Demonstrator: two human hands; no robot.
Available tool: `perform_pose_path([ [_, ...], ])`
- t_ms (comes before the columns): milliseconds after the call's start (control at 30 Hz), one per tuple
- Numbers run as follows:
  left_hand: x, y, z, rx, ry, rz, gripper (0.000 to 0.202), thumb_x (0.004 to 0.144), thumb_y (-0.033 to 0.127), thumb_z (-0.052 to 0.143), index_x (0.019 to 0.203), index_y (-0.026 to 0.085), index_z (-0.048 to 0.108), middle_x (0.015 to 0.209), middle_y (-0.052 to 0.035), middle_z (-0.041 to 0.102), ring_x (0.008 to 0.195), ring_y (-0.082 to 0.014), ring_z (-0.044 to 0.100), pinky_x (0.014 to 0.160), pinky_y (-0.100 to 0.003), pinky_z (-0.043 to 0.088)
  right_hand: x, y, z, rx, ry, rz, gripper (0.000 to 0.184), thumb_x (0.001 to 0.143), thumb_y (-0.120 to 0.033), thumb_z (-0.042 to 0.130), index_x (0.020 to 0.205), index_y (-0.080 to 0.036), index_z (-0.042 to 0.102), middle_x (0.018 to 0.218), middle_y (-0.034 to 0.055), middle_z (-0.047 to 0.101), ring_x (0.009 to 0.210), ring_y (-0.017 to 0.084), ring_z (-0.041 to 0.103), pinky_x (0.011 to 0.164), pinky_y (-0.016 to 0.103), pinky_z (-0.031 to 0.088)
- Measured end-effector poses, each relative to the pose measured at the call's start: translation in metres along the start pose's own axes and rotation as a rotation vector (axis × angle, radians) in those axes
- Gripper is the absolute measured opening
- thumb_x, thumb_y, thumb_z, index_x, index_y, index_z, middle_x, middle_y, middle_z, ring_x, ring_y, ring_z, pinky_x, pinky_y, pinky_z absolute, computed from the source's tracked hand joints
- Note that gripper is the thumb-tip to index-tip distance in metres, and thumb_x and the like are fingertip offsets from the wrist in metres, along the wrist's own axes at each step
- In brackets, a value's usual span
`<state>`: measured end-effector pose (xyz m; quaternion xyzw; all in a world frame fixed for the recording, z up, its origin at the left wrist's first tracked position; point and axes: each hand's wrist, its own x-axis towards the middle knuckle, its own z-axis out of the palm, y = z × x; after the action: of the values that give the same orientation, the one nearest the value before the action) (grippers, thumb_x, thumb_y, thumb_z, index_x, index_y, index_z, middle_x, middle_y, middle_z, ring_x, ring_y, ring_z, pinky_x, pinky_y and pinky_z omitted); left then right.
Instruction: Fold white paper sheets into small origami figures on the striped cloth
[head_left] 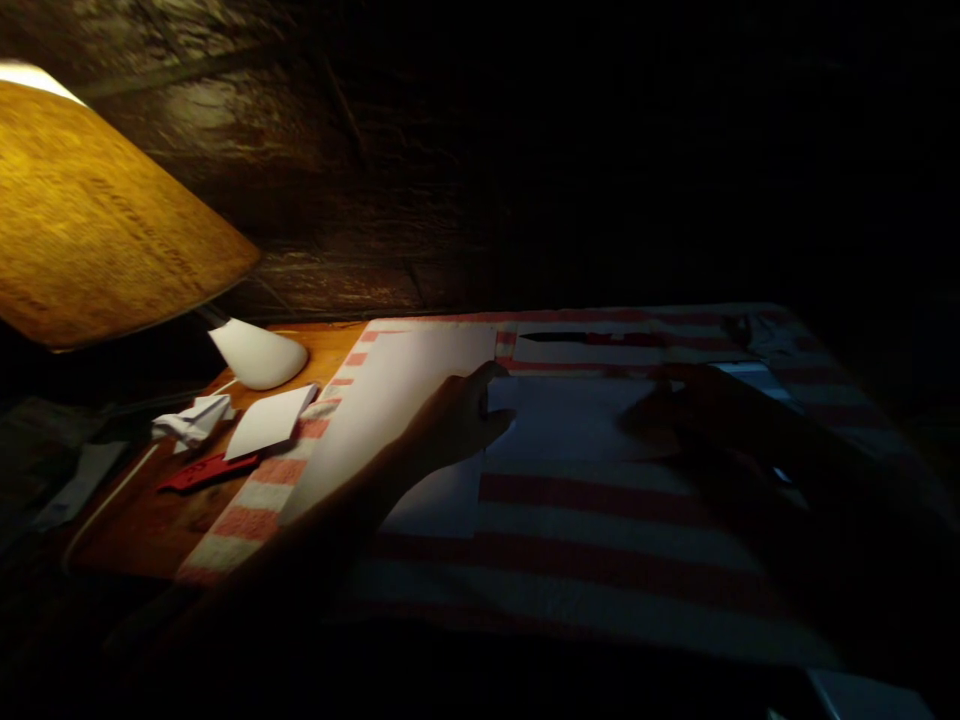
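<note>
A white sheet of paper (562,415) lies between my hands over a striped cloth, its surface dim in the shadow. My left hand (472,415) is closed at the sheet's left edge, thumb below and fingers above. At the right end, my right hand (675,405) reaches over the paper; it is dark and blurred, so its grip is unclear. A larger white sheet (435,365) lies flat under my left forearm. Beyond the paper, a knife (600,339) with a dark blade and red handle rests on another white sheet.
A lit lamp with a tan shade (112,210) and white base (262,357) stands left. Crumpled paper (196,420), a folded white paper (270,422) and a red object (208,472) lie near it. A phone-like bright screen (754,378) sits beyond my right arm on the red-striped cloth (570,500).
</note>
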<state>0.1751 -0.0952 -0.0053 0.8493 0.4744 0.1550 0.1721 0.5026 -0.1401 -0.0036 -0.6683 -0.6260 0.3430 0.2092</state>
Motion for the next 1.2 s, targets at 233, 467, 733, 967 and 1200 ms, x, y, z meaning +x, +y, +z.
perform_pose_path([
  [233, -0.004, 0.008, 0.004, 0.238, 0.136, 0.2, 0.049, 0.09, 0.029, 0.063, 0.136, 0.015, 0.055, 0.127, -0.017, 0.058, 0.118, -0.0323, 0.058, 0.098, -0.049, 0.053, 0.004, 0.003, 0.009, -0.081, 0.054, -0.037, 0.025, 0.081, -0.042, 0.069, 0.096, -0.023, 0.069, 0.076, 0.0046, 0.075, 0.068, 0.023, 0.07, 0.055, 0.029, 0.046],
  [467, -0.012, 0.028, 0.023, 0.178, -0.065, 0.565, 0.062, 0.098, 0.026, 0.056, 0.156, 0.028, 0.034, 0.168, -0.0113, 0.026, 0.157, -0.0317, 0.017, 0.125, -0.061, 0.021, 0.0, -0.002, 0.01, -0.314, 0.165, -0.08, 0.046, 0.084, -0.048, 0.066, 0.121, -0.022, 0.061, 0.065, 0.0004, 0.066, 0.055, 0.02, 0.057, 0.049, 0.029, 0.033],
  [733, -0.01, 0.019, 0.03, 0.231, -0.095, 0.516, 0.069, 0.097, 0.039, 0.06, 0.158, 0.027, 0.029, 0.17, -0.0151, 0.016, 0.157, -0.0377, 0.013, 0.123, -0.067, 0.018, 0.011, -0.003, 0.013, -0.292, 0.3, -0.795, 0.044, 0.089, -0.049, 0.066, 0.128, -0.028, 0.067, 0.126, 0.0096, 0.068, 0.115, 0.032, 0.062, 0.098, 0.047, 0.047],
  [967, -0.005, 0.015, 0.031, 0.267, -0.077, 0.509, 0.057, 0.101, 0.03, 0.05, 0.155, 0.026, 0.032, 0.169, -0.0152, 0.022, 0.157, -0.0356, 0.017, 0.123, -0.065, 0.022, 0.024, 0.01, 0.03, -0.415, 0.048, -0.943, 0.06, 0.1, -0.037, 0.054, 0.158, -0.035, 0.036, 0.159, -0.0009, 0.047, 0.141, 0.027, 0.048, 0.116, 0.048, 0.038],
  [1200, -0.007, 0.015, 0.031, 0.271, -0.058, 0.498, 0.058, 0.099, 0.028, 0.053, 0.154, 0.024, 0.033, 0.167, -0.0166, 0.027, 0.155, -0.0359, 0.022, 0.121, -0.065, 0.027, 0.011, 0.009, 0.026, -0.292, 0.022, -0.722, 0.061, 0.088, -0.036, 0.071, 0.147, -0.034, 0.053, 0.152, 0.0054, 0.054, 0.136, 0.032, 0.051, 0.112, 0.056, 0.042],
])
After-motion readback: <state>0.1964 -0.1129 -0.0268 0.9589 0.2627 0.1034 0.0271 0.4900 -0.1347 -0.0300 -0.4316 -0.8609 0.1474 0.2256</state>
